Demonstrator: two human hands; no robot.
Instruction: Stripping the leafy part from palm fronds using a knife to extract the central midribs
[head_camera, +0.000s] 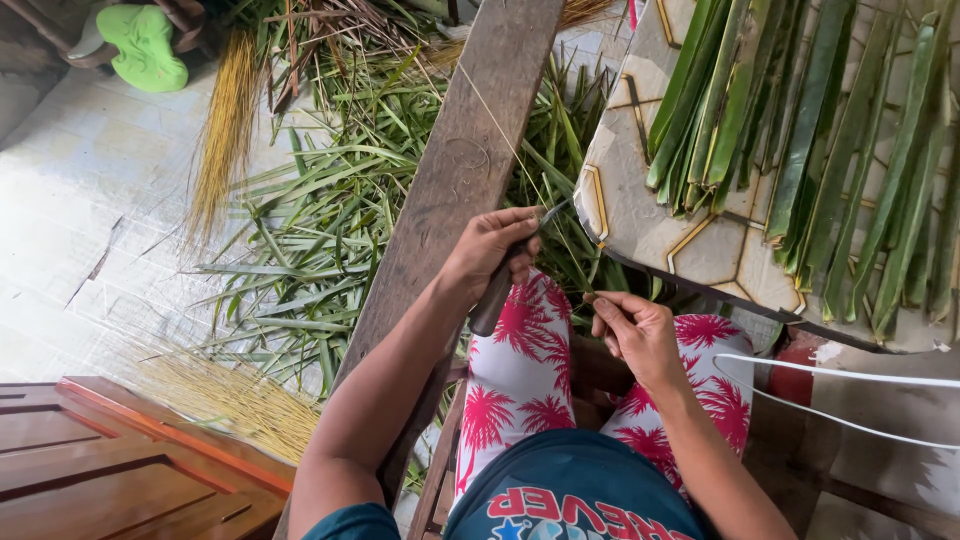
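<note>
In the head view, our left hand (497, 243) is closed around the dark handle of a small knife (512, 268), the handle running down and back from the fist toward our lap and the short blade poking out ahead of the knuckles, toward the stool. Our right hand (632, 335) sits just behind and to the right of that fist, its thumb and fingertips pinched on the near end of a thin pale leaf rib (500, 135). From that pinch the rib runs forward and to the left, crossing at the knife blade and going on as a fine straight line over the wooden plank (470, 160). So its long axis lies away from us on a slant, and the blade meets it just ahead of the right-hand pinch; the left hand is the nearer to the free length.

The rib is so thin that we lose it near the plank's far end, and it may run on out of sight. The blade's edge is hidden by the left fingers. Beyond the grip lie loose green leaves (330, 200) on the floor; to its right, folded green strips (800, 130) rest on a patterned stool (640, 220), partly cut off by the frame.
</note>
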